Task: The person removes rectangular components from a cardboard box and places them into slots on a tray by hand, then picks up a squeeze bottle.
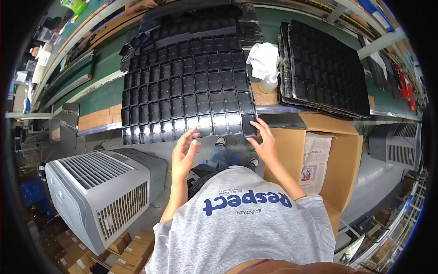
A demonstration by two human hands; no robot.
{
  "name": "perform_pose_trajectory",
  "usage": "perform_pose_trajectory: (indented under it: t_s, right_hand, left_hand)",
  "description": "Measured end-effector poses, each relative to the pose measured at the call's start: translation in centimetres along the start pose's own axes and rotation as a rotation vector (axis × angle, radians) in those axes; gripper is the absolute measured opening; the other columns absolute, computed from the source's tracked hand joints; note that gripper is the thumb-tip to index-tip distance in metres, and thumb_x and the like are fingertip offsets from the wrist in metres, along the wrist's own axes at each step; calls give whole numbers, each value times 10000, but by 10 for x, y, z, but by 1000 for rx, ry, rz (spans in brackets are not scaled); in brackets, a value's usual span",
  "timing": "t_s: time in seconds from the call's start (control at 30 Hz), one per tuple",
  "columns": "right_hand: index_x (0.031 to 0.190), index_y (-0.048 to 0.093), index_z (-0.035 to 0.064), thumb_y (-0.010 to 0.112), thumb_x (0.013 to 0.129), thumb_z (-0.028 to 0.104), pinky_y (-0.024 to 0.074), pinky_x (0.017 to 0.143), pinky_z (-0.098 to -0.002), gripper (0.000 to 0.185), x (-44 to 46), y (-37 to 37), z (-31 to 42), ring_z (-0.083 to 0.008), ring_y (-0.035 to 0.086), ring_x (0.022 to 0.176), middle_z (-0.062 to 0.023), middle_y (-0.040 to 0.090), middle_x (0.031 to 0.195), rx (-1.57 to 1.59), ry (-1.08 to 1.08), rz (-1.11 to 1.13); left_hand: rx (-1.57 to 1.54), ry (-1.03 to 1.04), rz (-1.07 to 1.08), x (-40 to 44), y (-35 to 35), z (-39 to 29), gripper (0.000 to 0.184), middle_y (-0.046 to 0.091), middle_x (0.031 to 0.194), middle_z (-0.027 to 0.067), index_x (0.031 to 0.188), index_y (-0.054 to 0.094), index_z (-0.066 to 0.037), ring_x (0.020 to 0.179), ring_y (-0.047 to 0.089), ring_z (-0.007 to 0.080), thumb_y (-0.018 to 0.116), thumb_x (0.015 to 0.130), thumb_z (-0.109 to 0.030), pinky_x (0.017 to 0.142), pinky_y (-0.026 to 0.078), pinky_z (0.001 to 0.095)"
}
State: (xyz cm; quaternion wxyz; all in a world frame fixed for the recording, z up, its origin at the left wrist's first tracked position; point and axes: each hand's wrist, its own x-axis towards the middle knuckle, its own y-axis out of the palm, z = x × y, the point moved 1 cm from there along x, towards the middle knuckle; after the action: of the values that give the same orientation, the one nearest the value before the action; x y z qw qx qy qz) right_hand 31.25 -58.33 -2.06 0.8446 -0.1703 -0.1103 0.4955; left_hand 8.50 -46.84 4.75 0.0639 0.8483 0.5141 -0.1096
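A large black grid [182, 93] of rectangular plastic compartments lies on the bench in front of me and juts over its near edge. At its near right corner sits a dark rectangular plastic piece [248, 125]. My right hand [263, 140] grips this piece at its right edge, fingers on the side and thumb at the near corner. My left hand [185, 148] is at the near edge of the grid, its fingers apart and slightly curled, with nothing visible in it. Whether its fingertips touch the grid I cannot tell.
Stacked black trays [326, 68] stand to the right, beside a white cloth [263, 60] and a translucent bottle [268, 84]. An open cardboard box [285, 155] is below right. A grey air cooler [107, 192] stands at left. Another person's hand [141, 5] shows across the bench.
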Motion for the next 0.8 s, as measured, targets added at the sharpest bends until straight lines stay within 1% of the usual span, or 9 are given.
perform_pose_trajectory:
  t_s: [0.07, 0.27, 0.43, 0.57, 0.63, 0.67, 0.73, 0.77, 0.8]
  right_hand:
    - [1210, 543, 67, 700, 696, 20, 442, 744, -237, 540, 0, 4, -3, -164, 523, 912, -88, 435, 1344, -19, -77, -34]
    - [1226, 527, 66, 693, 701, 19, 442, 747, -234, 552, 5, 8, 4, -165, 522, 927, -93, 444, 1339, -6, -63, -59]
    - [1283, 461, 59, 688, 714, 24, 446, 754, -238, 614, 7, 5, -5, -172, 517, 923, -96, 420, 1346, 9, -109, -44]
    - [1332, 384, 50, 684, 719, 23, 454, 762, -254, 683, 8, -11, -15, -180, 497, 956, -105, 384, 1356, 124, -75, -44]
    - [1344, 366, 57, 691, 712, 59, 448, 770, -271, 711, 15, -25, -36, -194, 483, 950, -120, 370, 1323, 109, 5, -112]
    - [1344, 366, 57, 691, 712, 59, 448, 770, -271, 711, 24, -27, -45, -194, 483, 950, -120, 370, 1323, 113, -7, -107]
    - [1341, 371, 46, 636, 767, 61, 427, 824, -269, 632, 47, -30, -56, -188, 456, 1025, -130, 375, 1334, 337, 111, -149]
    - [1341, 371, 46, 636, 767, 61, 427, 824, -269, 632, 54, -30, -53, -188, 456, 1025, -130, 375, 1334, 334, 103, -150]
    - [1346, 366, 47, 619, 781, 60, 417, 840, -270, 618, 50, -25, -50, -187, 450, 1036, -129, 373, 1339, 405, 83, -116]
  left_hand:
    - [-1, -6, -15, -2, -3, 3, 368, 552, 1138, 109, 1263, 492, -24, 862, 536, 133, 485, 895, -14, 710, 443, 223]
    - [4, 5, -31, -3, -2, 7, 361, 591, 1099, 88, 1232, 535, -57, 847, 560, 127, 518, 874, -14, 710, 457, 226]
    - [-24, -22, -20, -5, 2, 6, 328, 569, 1102, 104, 1222, 526, -21, 852, 533, 131, 486, 897, -20, 723, 434, 223]
    - [-9, -3, -48, -7, 0, 3, 319, 570, 1102, 106, 1212, 532, -16, 848, 539, 136, 485, 897, -20, 716, 438, 221]
    - [-8, 5, -56, -8, -2, 3, 316, 570, 1101, 108, 1210, 534, -16, 848, 541, 138, 484, 897, -21, 711, 442, 223]
    - [-4, -3, -57, -10, -3, 5, 314, 570, 1100, 110, 1207, 536, -16, 848, 543, 141, 484, 898, -22, 707, 446, 225]
    - [3, -25, -57, -11, -3, 6, 309, 571, 1098, 114, 1201, 540, -17, 847, 548, 146, 483, 898, -23, 698, 454, 229]
    - [-23, -45, -36, -8, 1, 6, 305, 568, 1100, 116, 1198, 543, -21, 850, 557, 152, 484, 898, -24, 684, 468, 233]
    - [-47, -87, -10, -13, 6, 8, 302, 564, 1103, 118, 1194, 546, -25, 853, 566, 159, 485, 898, -26, 670, 481, 237]
